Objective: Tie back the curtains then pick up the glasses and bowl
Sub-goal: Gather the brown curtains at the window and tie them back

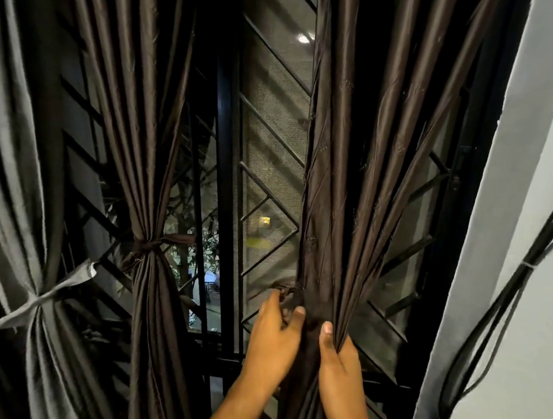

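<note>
Three curtains hang before the barred window [270,182], listed by size of showing. Right brown curtain [336,180]: gathered into a bunch but apparently not yet fully tied; its dark tie-back [287,293] sits at the bunch's left edge, knot unfinished as far as can be judged. Middle brown curtain [153,168]: already cinched with a knotted tie [148,244]. Grey curtain [18,191], far left: already bound with a grey sash [38,300]. Right hand [339,367]: fingers curled round the gathered folds, thumb up against the cloth. Left hand [274,336]: pinching at the tie-back with fingertips and thumb. Glasses and bowl: not in view, pick-up still ahead.
</note>
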